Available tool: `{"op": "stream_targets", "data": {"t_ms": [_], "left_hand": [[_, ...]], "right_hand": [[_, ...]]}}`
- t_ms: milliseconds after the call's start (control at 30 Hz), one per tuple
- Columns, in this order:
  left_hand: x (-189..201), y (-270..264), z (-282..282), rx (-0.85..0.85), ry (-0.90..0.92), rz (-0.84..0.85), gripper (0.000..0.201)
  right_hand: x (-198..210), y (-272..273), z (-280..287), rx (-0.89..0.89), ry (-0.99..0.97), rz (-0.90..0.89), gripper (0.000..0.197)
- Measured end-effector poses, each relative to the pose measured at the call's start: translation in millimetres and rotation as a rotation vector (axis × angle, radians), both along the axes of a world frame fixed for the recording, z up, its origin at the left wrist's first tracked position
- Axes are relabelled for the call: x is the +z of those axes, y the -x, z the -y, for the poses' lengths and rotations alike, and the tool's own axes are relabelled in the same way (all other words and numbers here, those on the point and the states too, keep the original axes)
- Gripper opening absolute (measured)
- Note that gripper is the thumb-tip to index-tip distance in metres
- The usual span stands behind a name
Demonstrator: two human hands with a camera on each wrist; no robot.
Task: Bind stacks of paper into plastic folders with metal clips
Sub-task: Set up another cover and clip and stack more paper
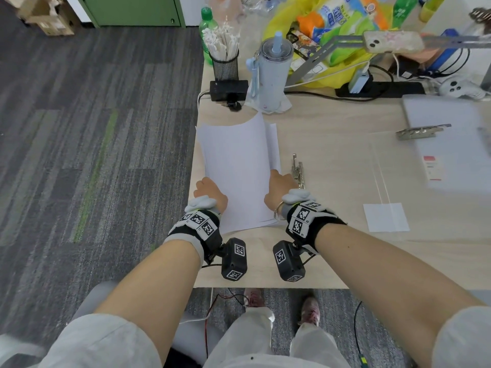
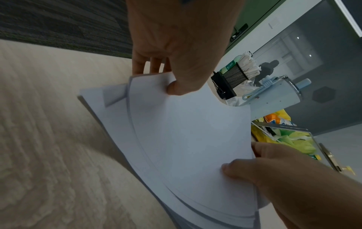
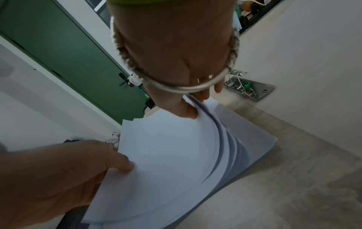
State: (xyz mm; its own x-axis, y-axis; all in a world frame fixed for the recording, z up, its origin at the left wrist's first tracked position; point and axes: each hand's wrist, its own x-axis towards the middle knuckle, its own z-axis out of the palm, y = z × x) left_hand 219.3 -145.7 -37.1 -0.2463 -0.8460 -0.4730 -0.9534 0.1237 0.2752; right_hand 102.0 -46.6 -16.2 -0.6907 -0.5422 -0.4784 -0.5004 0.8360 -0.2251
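- White paper sheets (image 1: 236,166) bow upward between my two hands at the left edge of the light wooden desk (image 1: 332,144).
- With my left hand (image 1: 210,193) I pinch the left edge of the lifted sheets, thumb (image 2: 174,89) on top and fingers underneath.
- With my right hand (image 1: 281,188) I grip the right edge the same way, thumb (image 3: 188,113) pressed on the top sheet, fingers curled below.
- More paper lies flat on the desk under the curved sheets; its layered edges show in the right wrist view.
- One metal clip (image 1: 299,170) lies on the desk just beside my right hand, apart from the paper.
- A second metal clip (image 1: 422,131) rests further right, at the edge of a clear plastic folder (image 1: 449,139) lying flat.
- At the far side of the desk stand a pale blue tumbler (image 1: 273,73) and a black mesh cup (image 1: 225,66) of white sticks.
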Motion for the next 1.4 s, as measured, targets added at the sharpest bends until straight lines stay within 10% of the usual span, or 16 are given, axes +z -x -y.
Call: {"op": "stream_targets", "data": {"t_ms": [767, 933, 1133, 1400], "left_hand": [[4, -1, -4, 0.019, -0.071, -0.074, 0.046], [3, 2, -5, 0.025, -0.11, -0.045, 0.016], [7, 3, -16, -0.011, -0.159, -0.026, 0.074], [13, 8, -37, -0.018, -0.102, -0.025, 0.064]], "right_hand": [[4, 4, -6, 0.107, -0.048, -0.079, 0.033], [-2, 11, -2, -0.024, 0.141, 0.086, 0.038], [3, 24, -7, -0.185, 0.182, 0.205, 0.057], [20, 49, -32, -0.198, 0.363, 0.144, 0.037]]}}
